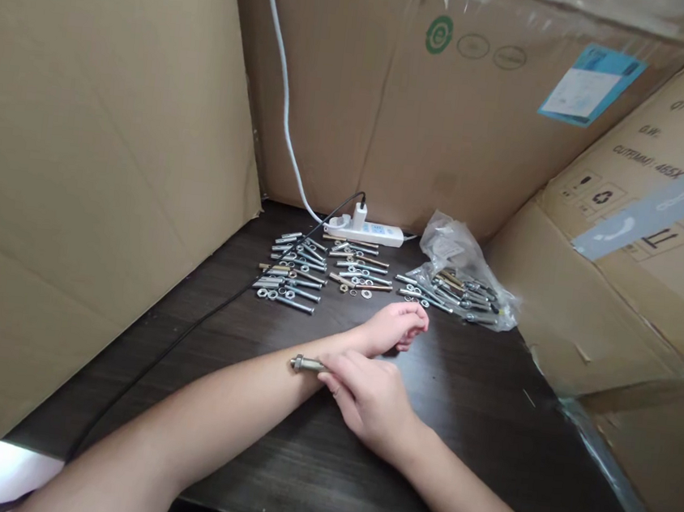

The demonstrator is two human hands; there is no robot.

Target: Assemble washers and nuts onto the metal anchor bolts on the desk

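Note:
My right hand pinches a metal expansion bolt, with a nut at its left end; the fingers cover the other end. The bolt lies across the view of my left forearm, and I cannot tell whether it touches the skin. Farther out, my left hand is closed with its fingers curled down, near the front of the loose hardware; anything inside it is hidden. Beyond it lie rows of bolts, sleeves, nuts and washers, with another group of bolts and washers to their right.
A clear plastic bag holding several bolts lies at the right back. A white power strip with a plugged-in charger sits behind the hardware. A black cable crosses the dark table. Cardboard boxes wall in three sides.

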